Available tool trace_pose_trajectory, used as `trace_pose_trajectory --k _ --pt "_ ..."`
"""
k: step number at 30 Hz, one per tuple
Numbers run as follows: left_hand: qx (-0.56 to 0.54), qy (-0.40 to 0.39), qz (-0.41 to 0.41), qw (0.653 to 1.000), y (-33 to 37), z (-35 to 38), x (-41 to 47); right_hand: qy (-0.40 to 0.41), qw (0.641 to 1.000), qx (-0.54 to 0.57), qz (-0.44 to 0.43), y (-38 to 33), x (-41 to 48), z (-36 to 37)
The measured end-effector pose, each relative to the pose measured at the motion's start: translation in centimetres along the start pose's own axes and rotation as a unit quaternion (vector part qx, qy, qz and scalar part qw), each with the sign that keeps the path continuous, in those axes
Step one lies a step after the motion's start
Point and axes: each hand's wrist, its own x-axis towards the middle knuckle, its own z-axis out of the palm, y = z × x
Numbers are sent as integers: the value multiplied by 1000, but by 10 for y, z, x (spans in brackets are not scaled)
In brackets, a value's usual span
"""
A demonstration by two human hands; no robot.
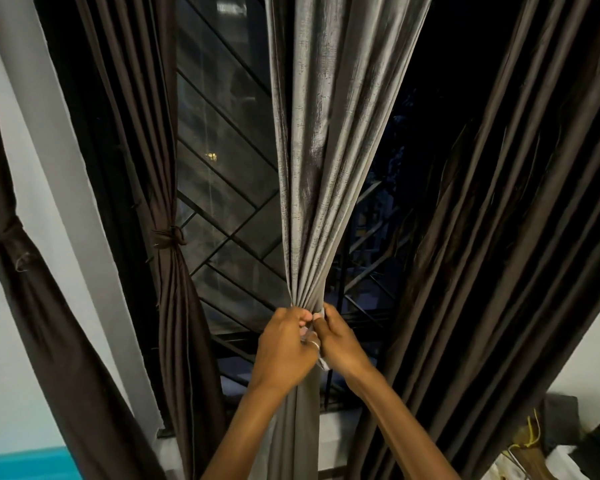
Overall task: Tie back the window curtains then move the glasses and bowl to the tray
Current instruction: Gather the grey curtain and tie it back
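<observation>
At the night window, my left hand (284, 344) and right hand (340, 341) meet at the gathered waist of the grey curtain (326, 168), fingers (303, 320) pinched narrow on a pale tie (321, 360) wrapped round the bunched folds. The grey curtain hangs in the middle of the window, before the dark grille (222, 202). To its left a brown curtain (168, 306) is already cinched with a knot (170, 237); further left another brown panel (32, 289) is bound too. On the right a wide brown curtain (499, 237) hangs loose. The glasses, bowl and tray are not in view.

To do this knot well, I judge I should keep the pleats squeezed tight with one hand while the other draws the tie's end through, pulling level so the band does not slide down the slippery cloth. A slack wrap would let the folds spill. I would match the height of the knot on the left. The loose right curtain looks to be next.
</observation>
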Motion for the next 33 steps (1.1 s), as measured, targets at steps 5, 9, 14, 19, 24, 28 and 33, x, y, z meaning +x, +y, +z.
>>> trace_pose_trajectory --k 5,9,14,19,24,28,33 --pt "108 -27 35 993 8 0 2 3 1000 8 5 0 3 0" --pt "145 -28 24 989 12 1 7 3 1000 23 2 -3 0 2" --pt "119 -48 -2 992 10 -6 14 11 996 90 17 -5 -8 0" --pt "92 -48 -25 994 11 -15 13 65 985 158 22 3 -17 11" --pt "100 -14 -20 995 14 -18 10 119 969 218 -6 3 -26 30" --pt "107 8 -12 994 19 -22 8 134 962 237 -22 3 -33 40" --pt "110 -23 25 993 27 -24 10 120 989 58 -60 5 -37 52"
